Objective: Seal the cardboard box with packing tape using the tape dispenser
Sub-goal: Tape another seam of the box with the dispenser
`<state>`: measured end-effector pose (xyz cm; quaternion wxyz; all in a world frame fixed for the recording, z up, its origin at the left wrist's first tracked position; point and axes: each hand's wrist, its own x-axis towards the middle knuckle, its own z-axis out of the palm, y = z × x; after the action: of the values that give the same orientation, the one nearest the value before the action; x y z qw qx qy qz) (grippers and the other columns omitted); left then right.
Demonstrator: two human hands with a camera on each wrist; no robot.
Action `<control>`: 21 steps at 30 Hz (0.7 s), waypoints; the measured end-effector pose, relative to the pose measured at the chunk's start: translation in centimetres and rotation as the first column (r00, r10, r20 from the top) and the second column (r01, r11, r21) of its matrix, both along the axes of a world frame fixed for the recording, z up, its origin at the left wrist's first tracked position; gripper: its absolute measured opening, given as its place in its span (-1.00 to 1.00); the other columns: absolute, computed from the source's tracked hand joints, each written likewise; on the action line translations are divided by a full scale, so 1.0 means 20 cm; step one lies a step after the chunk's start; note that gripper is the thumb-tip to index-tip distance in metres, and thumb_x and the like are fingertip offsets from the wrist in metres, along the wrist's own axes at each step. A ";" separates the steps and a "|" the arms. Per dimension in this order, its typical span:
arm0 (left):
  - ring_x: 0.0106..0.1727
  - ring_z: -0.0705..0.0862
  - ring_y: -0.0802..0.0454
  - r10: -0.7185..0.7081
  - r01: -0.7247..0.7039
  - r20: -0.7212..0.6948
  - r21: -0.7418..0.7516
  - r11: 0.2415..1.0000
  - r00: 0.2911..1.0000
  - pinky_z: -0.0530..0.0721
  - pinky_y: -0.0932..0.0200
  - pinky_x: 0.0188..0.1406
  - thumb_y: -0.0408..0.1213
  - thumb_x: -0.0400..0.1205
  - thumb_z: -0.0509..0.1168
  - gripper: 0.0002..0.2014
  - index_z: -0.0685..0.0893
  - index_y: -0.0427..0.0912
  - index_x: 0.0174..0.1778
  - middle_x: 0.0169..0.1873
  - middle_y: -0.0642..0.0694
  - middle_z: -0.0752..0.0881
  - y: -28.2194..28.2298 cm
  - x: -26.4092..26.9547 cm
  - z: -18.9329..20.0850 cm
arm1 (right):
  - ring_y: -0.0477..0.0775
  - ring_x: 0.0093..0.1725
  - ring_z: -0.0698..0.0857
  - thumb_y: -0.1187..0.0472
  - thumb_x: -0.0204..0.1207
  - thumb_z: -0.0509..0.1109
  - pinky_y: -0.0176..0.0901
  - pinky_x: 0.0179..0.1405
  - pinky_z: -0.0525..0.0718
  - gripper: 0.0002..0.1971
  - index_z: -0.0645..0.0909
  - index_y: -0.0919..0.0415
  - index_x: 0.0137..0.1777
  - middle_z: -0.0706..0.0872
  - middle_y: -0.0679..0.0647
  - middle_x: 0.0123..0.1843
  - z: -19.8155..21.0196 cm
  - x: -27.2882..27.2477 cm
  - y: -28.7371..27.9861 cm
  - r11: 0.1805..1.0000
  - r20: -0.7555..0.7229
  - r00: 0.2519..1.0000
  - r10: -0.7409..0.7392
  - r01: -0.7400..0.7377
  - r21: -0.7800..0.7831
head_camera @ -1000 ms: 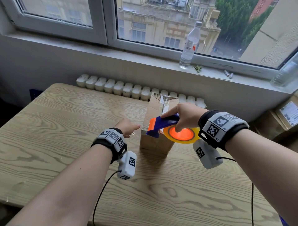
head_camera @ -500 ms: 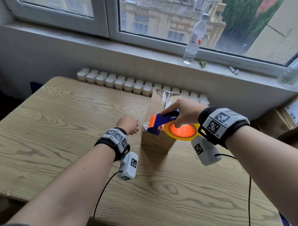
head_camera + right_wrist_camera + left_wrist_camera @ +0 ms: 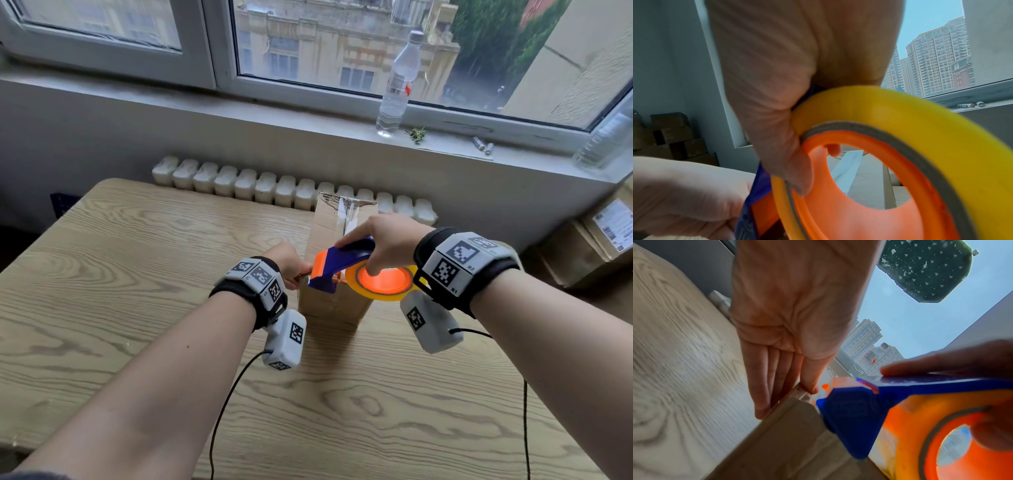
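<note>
A tall cardboard box (image 3: 329, 233) stands on the wooden table (image 3: 137, 274), with clear tape running along its top. My right hand (image 3: 380, 240) grips the blue and orange tape dispenser (image 3: 342, 260) over the box's near end. Its forefinger lies along the blue top and its thumb is hooked in the orange core of the yellow tape roll (image 3: 383, 284). My left hand (image 3: 289, 260) is at the box's near left top corner. In the left wrist view its thumb and fingers (image 3: 777, 386) pinch the tape's loose end (image 3: 799, 391) against the box edge (image 3: 797, 443), right by the dispenser's nose (image 3: 851, 415).
A white radiator (image 3: 274, 185) runs behind the table's far edge. A water bottle (image 3: 397, 85) and small batteries (image 3: 483, 145) sit on the windowsill. More cardboard boxes (image 3: 589, 246) are stacked on the floor at right. Wrist-camera cables trail over the near table.
My left hand has moved right from beside the box to its near corner and closed its fingers on the tape end. The dispenser has stayed over the box's near end.
</note>
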<state>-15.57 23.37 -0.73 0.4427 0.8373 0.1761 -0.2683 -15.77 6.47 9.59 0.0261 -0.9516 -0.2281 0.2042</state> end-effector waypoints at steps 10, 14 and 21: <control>-0.07 0.77 -0.12 0.004 -0.005 0.007 0.034 0.999 1.000 0.71 -0.06 0.25 -0.11 0.60 0.37 -0.69 0.70 -0.36 -0.11 -0.06 -0.32 0.81 0.02 0.02 -0.03 | -0.03 -0.02 0.54 0.22 0.24 0.51 -0.17 -0.10 0.60 -0.31 0.54 -0.26 0.41 0.69 -0.08 0.15 0.00 0.05 -0.01 0.998 0.016 0.998 0.054 -0.053 -0.038; -0.32 0.69 -0.02 0.078 -0.078 -0.019 0.007 0.997 0.997 0.73 0.10 -0.04 -0.17 0.64 0.33 -0.73 0.61 -0.29 -0.28 -0.33 -0.22 0.70 0.01 0.01 -0.03 | -0.05 -0.02 0.53 0.21 0.25 0.55 -0.27 -0.21 0.50 -0.29 0.53 -0.26 0.42 0.69 -0.08 0.17 0.02 0.04 -0.10 0.996 -0.011 0.998 0.066 -0.065 0.057; -0.63 0.69 0.18 0.106 -0.105 -0.012 0.049 0.993 0.994 0.68 0.30 -0.50 -0.22 0.66 0.31 -0.73 0.65 -0.27 -0.32 -0.61 -0.08 0.71 -0.02 -0.01 0.00 | -0.04 0.00 0.56 0.21 0.25 0.58 -0.21 -0.07 0.55 -0.25 0.49 -0.31 0.43 0.68 -0.11 0.16 0.02 0.01 -0.32 0.989 -0.015 0.997 0.078 -0.075 0.131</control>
<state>-15.83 22.97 -0.83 0.4345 0.8353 0.2299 -0.2461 -15.62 0.08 10.06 0.0824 -0.9363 -0.2771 0.1996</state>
